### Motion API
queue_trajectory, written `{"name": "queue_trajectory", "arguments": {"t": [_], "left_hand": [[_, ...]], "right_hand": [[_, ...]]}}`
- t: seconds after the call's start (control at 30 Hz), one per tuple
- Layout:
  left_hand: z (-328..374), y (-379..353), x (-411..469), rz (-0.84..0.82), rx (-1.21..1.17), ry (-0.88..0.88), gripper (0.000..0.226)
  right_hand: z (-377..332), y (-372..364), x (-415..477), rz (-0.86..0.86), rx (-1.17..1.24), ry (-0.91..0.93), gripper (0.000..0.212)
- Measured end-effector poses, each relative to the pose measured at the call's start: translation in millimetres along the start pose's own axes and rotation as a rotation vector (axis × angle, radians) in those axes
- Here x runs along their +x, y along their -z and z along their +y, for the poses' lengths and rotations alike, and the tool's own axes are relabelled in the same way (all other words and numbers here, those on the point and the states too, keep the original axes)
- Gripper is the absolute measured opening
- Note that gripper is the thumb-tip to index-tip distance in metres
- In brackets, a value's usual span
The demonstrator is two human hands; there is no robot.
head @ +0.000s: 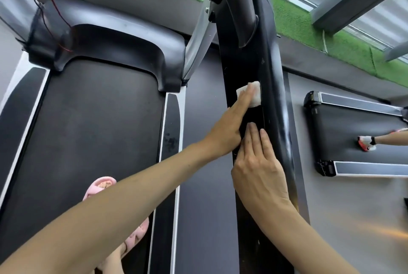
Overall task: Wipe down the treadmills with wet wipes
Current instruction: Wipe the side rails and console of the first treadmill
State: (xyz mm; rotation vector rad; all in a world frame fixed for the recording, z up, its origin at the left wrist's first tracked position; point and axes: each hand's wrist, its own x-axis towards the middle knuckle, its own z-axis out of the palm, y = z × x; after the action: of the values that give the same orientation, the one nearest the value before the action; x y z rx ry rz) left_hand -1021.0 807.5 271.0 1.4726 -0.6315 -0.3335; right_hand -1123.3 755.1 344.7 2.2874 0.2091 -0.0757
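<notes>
Head view, 1 frame.

Step in hand: wiping the right-side rail (272,75) of the near treadmill (132,37).

Wipe (256,97): white, folded small, lying on the rail's flat inner face, partway up the visible length.

Left hand (229,125): fingers straight and together, tips pressing the wipe flat to the rail. No finger curls round it.

Right hand (259,163): flat, fingers straight, palm down on the rail, nearer the person and just beside the left hand. It holds nothing and is probably bracing.

Rail surface: pale streaks run along the rounded outer edge beside the wipe. Cannot tell if they are dust or glare.

Surroundings: belt (92,137) lower left with a pink slipper (100,185) on it. A 2nd treadmill (344,132) stands well apart to the right, with another person's shoe (366,142) on its belt.

Judgement: 1 rail is part-done, and the console, the other rail and the 2nd machine probably remain.

Next move calls for a steady slide of the wipe along the rail, then a pass over the rounded edge. With no pinch on it the wipe could bunch or slip off. The right hand must clear any backward stroke.
</notes>
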Motion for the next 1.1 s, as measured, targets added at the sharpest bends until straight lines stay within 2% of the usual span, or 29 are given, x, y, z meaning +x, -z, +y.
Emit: {"name": "queue_trajectory", "arguments": {"t": [0.1, 0.17, 0.27, 0.33, 0.53, 0.67, 0.73, 0.83, 0.93, 1.0, 1.1], "left_hand": [[1.7, 12.2, 19.3, 0.054, -0.16, 0.186, 0.099], [7.2, 6.2, 16.9, 0.057, -0.177, 0.219, 0.101], [8.3, -14.9, -15.1, -0.007, -0.135, 0.123, 0.09], [2.1, -12.3, -25.5, -0.058, -0.135, 0.048, 0.092], [14.7, 9.1, 2.4, -0.071, -0.15, 0.176, 0.105], [21.5, -25.6, -52.6, -0.114, -0.148, 0.146, 0.09], [16.6, -33.9, -72.8, -0.129, -0.138, 0.152, 0.091], [11.6, -20.4, -47.2, -0.119, -0.095, 0.201, 0.097], [16.7, -1.4, -13.5, -0.042, -0.09, 0.256, 0.097], [23.1, -10.5, -23.3, -0.043, -0.07, 0.224, 0.096], [23.1, -29.8, -65.0, -0.128, 0.046, 0.111, 0.09]], "right_hand": [[-0.5, -2.8, -1.5, -0.009, -0.001, -0.015, 0.052], [-0.1, -3.3, -5.5, 0.001, 0.005, -0.017, 0.05], [0.8, -4.1, -12.7, 0.012, 0.021, -0.011, 0.053], [0.4, -3.0, -15.6, -0.004, 0.033, -0.03, 0.052], [7.2, -2.7, -23.0, -0.019, 0.052, 0.04, 0.055], [7.3, 4.4, -34.8, -0.035, 0.093, 0.04, 0.056], [6.7, 4.8, -43.3, -0.036, 0.091, 0.055, 0.056], [9.9, 5.2, -46.9, -0.056, 0.102, 0.086, 0.051], [11.1, 6.9, -43.7, -0.074, 0.153, 0.078, 0.047], [9.6, 8.1, -43.1, -0.063, 0.18, 0.081, 0.044], [9.0, 9.6, -46.8, -0.07, 0.227, 0.083, 0.043]]}}
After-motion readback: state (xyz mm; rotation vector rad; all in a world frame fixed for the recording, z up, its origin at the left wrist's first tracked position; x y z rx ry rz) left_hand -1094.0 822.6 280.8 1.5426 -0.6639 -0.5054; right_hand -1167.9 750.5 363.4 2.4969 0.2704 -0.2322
